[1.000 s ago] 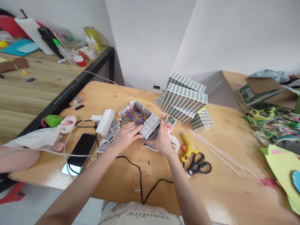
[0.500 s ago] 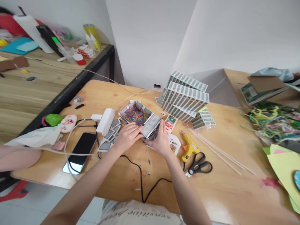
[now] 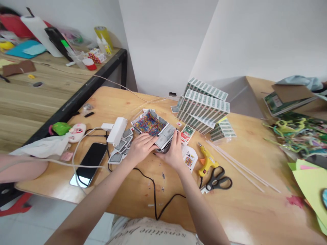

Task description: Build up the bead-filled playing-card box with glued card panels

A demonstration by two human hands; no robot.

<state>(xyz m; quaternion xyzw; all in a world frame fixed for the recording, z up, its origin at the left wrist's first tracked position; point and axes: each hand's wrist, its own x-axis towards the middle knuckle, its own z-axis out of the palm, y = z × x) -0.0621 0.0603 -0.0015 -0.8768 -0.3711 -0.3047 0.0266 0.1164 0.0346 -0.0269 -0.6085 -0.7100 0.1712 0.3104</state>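
A box built of playing cards (image 3: pixel 165 136) stands mid-table, its far compartment filled with small multicoloured beads (image 3: pixel 151 124). My left hand (image 3: pixel 143 145) presses its closed fingers on the box's near left edge. Around the near right corner, my right hand (image 3: pixel 174 151) grips the same box between thumb and fingers. Loose cards lie face down (image 3: pixel 123 145) left of the hands. Face-up cards (image 3: pixel 189 157) and a red-and-green card packet (image 3: pixel 187 133) are just to the right. The underside of the box is hidden by my hands.
Stacked card packs (image 3: pixel 203 107) rise behind on the right. A yellow glue gun (image 3: pixel 207 160), black-handled scissors (image 3: pixel 218 179) and white glue sticks (image 3: pixel 237 165) lie at right. On the left are a phone (image 3: pixel 90 164), a white power strip (image 3: pixel 117 131) and cables.
The view has shifted slightly, so everything sits a little further right. Both hands keep their hold on the card box, with barely any movement of the fingers.
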